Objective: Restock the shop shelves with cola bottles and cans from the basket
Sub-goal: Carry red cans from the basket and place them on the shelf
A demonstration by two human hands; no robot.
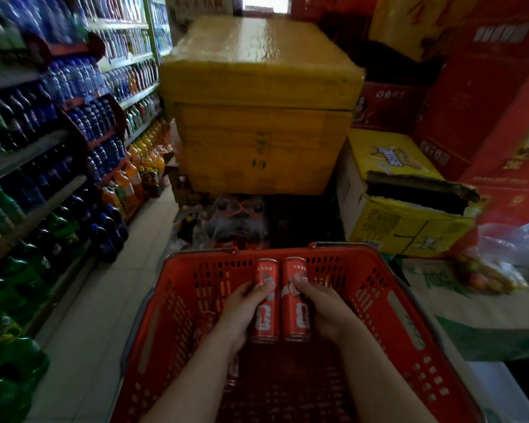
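A red plastic basket (394,300) stands in front of me at the bottom centre. Inside it my left hand (242,309) grips a slim red cola can (267,273), and my right hand (327,309) grips a second red cola can (295,270) right beside it. Both cans are held side by side, tops pointing away from me, over the basket's floor. Another red can (232,374) lies partly hidden under my left forearm. The shop shelves (43,141) with rows of drink bottles run along the left.
A large yellow box (257,117) blocks the aisle just beyond the basket, with wrapped bottle packs (235,218) under it. Yellow and red cartons (409,203) are stacked at the right. A narrow strip of tiled floor (104,285) runs between the shelves and the basket.
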